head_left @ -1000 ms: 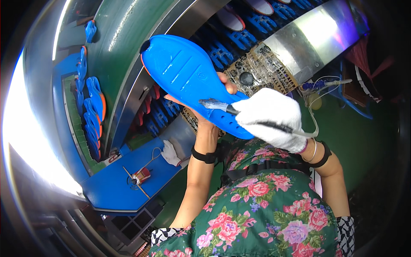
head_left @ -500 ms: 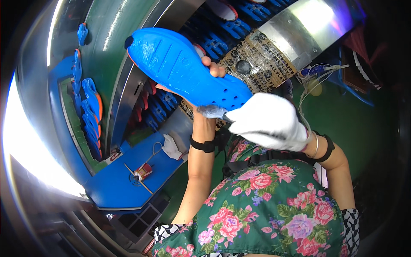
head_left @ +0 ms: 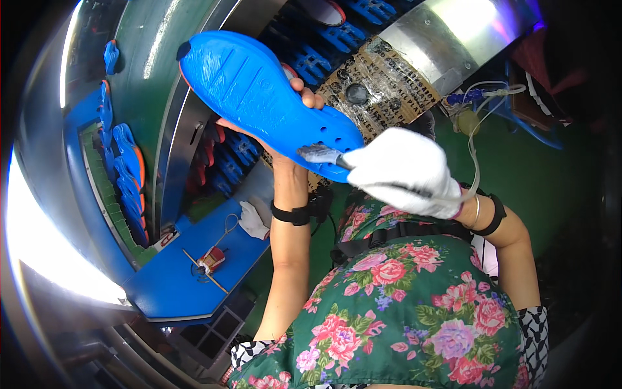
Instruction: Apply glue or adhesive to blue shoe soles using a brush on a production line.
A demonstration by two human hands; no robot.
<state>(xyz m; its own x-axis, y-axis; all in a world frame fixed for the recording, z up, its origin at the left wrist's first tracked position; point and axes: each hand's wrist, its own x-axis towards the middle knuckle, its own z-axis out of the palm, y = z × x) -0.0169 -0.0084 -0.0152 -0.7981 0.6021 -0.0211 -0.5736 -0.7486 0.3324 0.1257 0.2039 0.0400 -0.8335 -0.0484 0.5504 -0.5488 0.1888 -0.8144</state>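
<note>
A blue insole (head_left: 253, 91) with an orange edge is tilted across the upper middle, its ridged, shiny underside facing me. My left hand (head_left: 275, 152) is bare and wrapped around it; some fingertips show over the far edge, while the insole hides the palm. In my right hand (head_left: 405, 170), inside a white glove, is a brush (head_left: 321, 154). Its dark, flat bristles lie against the insole near several small holes. A thin clear tube (head_left: 476, 155) runs up to the gloved hand.
Blue-and-orange insoles (head_left: 129, 172) line a green conveyor at left. More blue pieces (head_left: 311, 65) fill a dark rack beyond. A cardboard-covered ledge (head_left: 382, 84) stands ahead. On the blue table (head_left: 168, 282) lie a white glove (head_left: 253, 222) and a small red object with sticks (head_left: 210, 259).
The brush has passed from the insole's near edge onto its underside, beside the holes. Both hands and the insole sit slightly farther left in the picture, as does the background.
</note>
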